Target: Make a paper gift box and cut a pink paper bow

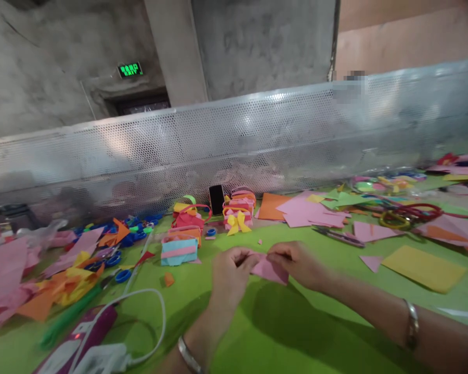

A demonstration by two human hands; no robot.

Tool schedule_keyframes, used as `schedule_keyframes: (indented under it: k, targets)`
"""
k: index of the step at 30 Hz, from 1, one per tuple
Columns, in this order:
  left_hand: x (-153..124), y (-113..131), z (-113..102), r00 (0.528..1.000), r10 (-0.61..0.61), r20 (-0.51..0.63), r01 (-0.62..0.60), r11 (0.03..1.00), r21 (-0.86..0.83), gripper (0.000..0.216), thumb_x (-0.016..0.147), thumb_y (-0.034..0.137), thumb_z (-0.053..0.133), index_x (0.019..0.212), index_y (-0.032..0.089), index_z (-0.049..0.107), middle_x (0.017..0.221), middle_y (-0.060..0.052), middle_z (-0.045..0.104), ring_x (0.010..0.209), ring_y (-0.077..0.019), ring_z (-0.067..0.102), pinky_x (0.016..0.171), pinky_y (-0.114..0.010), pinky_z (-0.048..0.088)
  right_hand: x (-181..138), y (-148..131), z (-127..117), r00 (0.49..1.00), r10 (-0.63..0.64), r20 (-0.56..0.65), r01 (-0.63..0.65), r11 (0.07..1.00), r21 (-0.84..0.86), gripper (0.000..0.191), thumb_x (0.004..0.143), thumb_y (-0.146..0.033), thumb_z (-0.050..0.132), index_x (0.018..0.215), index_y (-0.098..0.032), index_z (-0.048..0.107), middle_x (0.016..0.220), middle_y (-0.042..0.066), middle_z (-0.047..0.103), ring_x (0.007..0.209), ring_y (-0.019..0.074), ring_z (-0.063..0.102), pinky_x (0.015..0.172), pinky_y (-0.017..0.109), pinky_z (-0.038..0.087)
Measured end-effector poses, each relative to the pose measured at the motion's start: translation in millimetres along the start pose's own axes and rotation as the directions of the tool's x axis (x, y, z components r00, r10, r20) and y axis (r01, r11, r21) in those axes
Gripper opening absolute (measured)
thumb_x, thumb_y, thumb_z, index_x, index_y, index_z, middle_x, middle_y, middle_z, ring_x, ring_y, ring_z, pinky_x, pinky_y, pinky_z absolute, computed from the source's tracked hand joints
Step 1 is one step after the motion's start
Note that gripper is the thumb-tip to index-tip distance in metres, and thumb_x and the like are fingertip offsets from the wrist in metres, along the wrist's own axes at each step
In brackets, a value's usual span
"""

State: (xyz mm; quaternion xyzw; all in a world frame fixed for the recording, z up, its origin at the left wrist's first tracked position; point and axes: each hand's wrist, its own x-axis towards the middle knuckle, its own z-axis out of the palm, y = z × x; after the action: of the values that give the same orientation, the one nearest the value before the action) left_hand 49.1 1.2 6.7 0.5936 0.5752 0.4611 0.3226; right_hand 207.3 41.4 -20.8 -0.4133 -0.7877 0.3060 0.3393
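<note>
Between my two hands is a piece of pink paper (271, 270), held a little above the green tabletop. My left hand (233, 267) pinches its left edge between thumb and fingers. At the upper right edge my right hand (292, 259) is closed on the same paper, with its fingertips partly hidden. Ahead and to the left stand small folded paper bags: a blue one with a pink band (179, 253), a red one (187, 218) and a pink one with a yellow bow (238, 221). A tiny pink scrap (260, 241) lies just beyond my hands.
A purple power strip (101, 322) with white plugs and a cable lies front left, near heaped paper scraps (66, 280). Scissors (339, 236), pink sheets (312, 208) and a yellow sheet (425, 267) lie to the right. A phone (217, 199) leans before the perforated metal barrier (203, 140).
</note>
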Motion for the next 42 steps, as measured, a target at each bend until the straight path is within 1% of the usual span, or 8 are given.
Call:
schedule_keyframes:
  k: [10,16,22,25,27,31,37,42]
  targets:
    - [5.9,-8.2,0.4,0.999,-0.029,0.019,0.031,0.99,-0.138,0.011,0.065,0.024,0.063,0.06,0.014,0.066,0.048,0.003,0.057,0.039,-0.0062,0.044,0.04,-0.018,0.036,-2.3,-2.1,1.7,0.989,-0.114,-0.092,0.088,0.963,-0.254,0.029,0.084,-0.027,0.043,0.061,-0.017,0.057,0.06,0.003,0.06,0.056,0.0139,0.049,0.052,0.024,0.032]
    - [2.5,-2.4,0.1,0.967,-0.219,0.129,0.251,0.903,-0.348,0.014,0.063,0.024,0.069,0.074,0.016,0.069,0.068,-0.003,0.069,0.057,-0.0104,0.061,0.052,-0.02,0.044,-0.4,5.0,1.0,0.964,-0.198,-0.177,0.136,0.94,-0.312,0.026,0.083,-0.025,0.044,0.061,-0.017,0.057,0.058,0.002,0.055,0.053,0.0125,0.043,0.05,0.024,0.029]
    - [0.7,0.2,0.0,0.967,-0.232,0.102,0.25,0.942,-0.226,0.006,0.068,0.016,0.064,0.067,0.013,0.068,0.061,-0.003,0.067,0.053,-0.0095,0.061,0.048,-0.018,0.039,-2.3,-5.7,-3.0,0.958,-0.256,-0.13,0.212,0.935,-0.285,0.021,0.082,-0.023,0.045,0.073,-0.016,0.063,0.07,0.007,0.061,0.062,0.0153,0.05,0.055,0.026,0.035]
    - [-1.9,2.9,2.5,0.966,-0.205,0.156,0.231,0.957,-0.174,0.007,0.07,0.016,0.061,0.067,0.013,0.067,0.058,-0.001,0.066,0.051,-0.0088,0.059,0.047,-0.018,0.037,-4.6,-12.3,-0.9,0.943,-0.294,-0.156,0.246,0.931,-0.271,0.02,0.082,-0.026,0.048,0.085,-0.014,0.063,0.078,0.009,0.061,0.069,0.0175,0.053,0.059,0.027,0.038]
    - [-3.7,4.1,4.3,0.957,-0.198,0.21,0.232,0.961,-0.152,0.007,0.069,0.015,0.062,0.063,0.014,0.066,0.054,0.001,0.064,0.049,-0.0091,0.058,0.045,-0.018,0.036,-5.9,-14.4,1.0,0.944,-0.295,-0.149,0.249,0.931,-0.268,0.016,0.08,-0.021,0.048,0.078,-0.014,0.063,0.072,0.007,0.061,0.066,0.0157,0.052,0.057,0.025,0.037]
    - [-5.0,-0.3,5.6,0.93,-0.23,0.287,0.296,0.931,-0.214,0.009,0.062,0.022,0.071,0.063,0.014,0.066,0.055,0.001,0.063,0.05,-0.0087,0.056,0.047,-0.019,0.038,-7.4,-16.0,1.5,0.953,-0.256,-0.161,0.213,0.946,-0.244,0.016,0.074,-0.014,0.049,0.062,-0.017,0.059,0.062,0.002,0.059,0.058,0.0119,0.048,0.053,0.023,0.033]
    - [-0.8,-15.4,7.4,0.899,-0.334,0.284,0.437,0.724,-0.533,0.021,0.05,0.023,0.08,0.064,0.013,0.068,0.059,0.0,0.064,0.052,-0.0067,0.053,0.054,-0.019,0.039,-5.4,-13.8,-2.5,0.974,-0.094,-0.205,0.108,0.993,0.057,0.013,0.071,-0.019,0.049,0.058,-0.017,0.054,0.057,-0.001,0.054,0.055,0.0107,0.045,0.05,0.022,0.034]
    - [-1.7,-11.1,8.6,0.934,-0.317,0.163,0.356,0.816,-0.455,0.015,0.055,0.024,0.076,0.061,0.015,0.066,0.058,0.001,0.063,0.053,-0.0083,0.052,0.056,-0.022,0.039,-3.6,-11.5,-2.7,0.998,0.036,0.055,-0.043,0.991,0.126,0.011,0.061,-0.015,0.047,0.051,-0.018,0.043,0.049,-0.006,0.036,0.049,0.0078,0.032,0.045,0.021,0.023]
